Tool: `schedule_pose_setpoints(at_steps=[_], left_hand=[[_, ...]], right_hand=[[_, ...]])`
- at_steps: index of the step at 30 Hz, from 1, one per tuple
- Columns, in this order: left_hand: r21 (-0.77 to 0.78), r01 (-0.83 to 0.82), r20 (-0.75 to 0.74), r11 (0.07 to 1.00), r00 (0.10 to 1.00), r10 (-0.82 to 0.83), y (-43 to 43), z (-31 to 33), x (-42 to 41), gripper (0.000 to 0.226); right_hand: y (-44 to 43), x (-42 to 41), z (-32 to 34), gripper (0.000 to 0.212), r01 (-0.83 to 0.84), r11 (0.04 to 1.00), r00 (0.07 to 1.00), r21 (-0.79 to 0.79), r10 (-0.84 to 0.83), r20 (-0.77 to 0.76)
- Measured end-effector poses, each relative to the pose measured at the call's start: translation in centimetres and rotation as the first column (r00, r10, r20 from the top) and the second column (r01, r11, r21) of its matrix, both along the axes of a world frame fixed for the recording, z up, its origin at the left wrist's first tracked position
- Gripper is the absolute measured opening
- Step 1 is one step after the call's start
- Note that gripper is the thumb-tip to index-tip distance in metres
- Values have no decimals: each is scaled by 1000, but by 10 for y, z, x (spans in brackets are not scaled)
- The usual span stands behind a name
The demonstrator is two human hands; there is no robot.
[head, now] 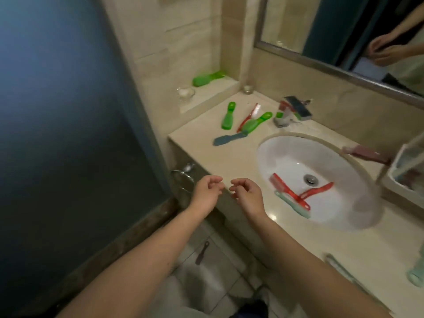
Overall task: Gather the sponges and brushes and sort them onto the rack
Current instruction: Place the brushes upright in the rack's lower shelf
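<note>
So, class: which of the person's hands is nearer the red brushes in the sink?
Right. The right hand hangs over the counter edge, just left of the red brushes in the sink; the left hand is farther left, beyond the counter.

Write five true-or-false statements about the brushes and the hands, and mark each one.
1. The left hand and the right hand hold nothing. True.
2. No brushes are in the sink. False: two red brushes and a mint brush lie in it.
3. A green brush lies on the ledge. True.
4. A dark brush lies on the floor. True.
5. The blue brush lies in the sink. False: it lies on the counter, left of the sink.
</note>
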State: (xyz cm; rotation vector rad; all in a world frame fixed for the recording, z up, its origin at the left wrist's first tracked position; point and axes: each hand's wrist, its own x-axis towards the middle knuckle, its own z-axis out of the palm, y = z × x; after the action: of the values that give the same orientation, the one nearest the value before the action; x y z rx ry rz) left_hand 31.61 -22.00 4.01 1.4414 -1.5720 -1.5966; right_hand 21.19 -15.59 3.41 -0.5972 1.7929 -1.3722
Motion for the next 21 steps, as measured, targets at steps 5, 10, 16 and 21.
schedule_pose_setpoints(at_steps=[5,10,16,21], left_hand=[[16,-143,28,990,989,143,-14,-19,94,26],[52,-258,65,965,965,255,-14,-42,168,24],[113,-328,101,938,943,317,0,-93,222,24],[232,-350,155,908,934,321,11,-151,242,28]], right_hand=[[-30,80,-20,25,-171,985,985,11,170,38],[-36,139,-39,21,-289,954,957,82,286,47],[-32,177,-77,17,-381,904,924,194,377,57],[-39,186,-128,18,-409,868,912,282,396,104]])
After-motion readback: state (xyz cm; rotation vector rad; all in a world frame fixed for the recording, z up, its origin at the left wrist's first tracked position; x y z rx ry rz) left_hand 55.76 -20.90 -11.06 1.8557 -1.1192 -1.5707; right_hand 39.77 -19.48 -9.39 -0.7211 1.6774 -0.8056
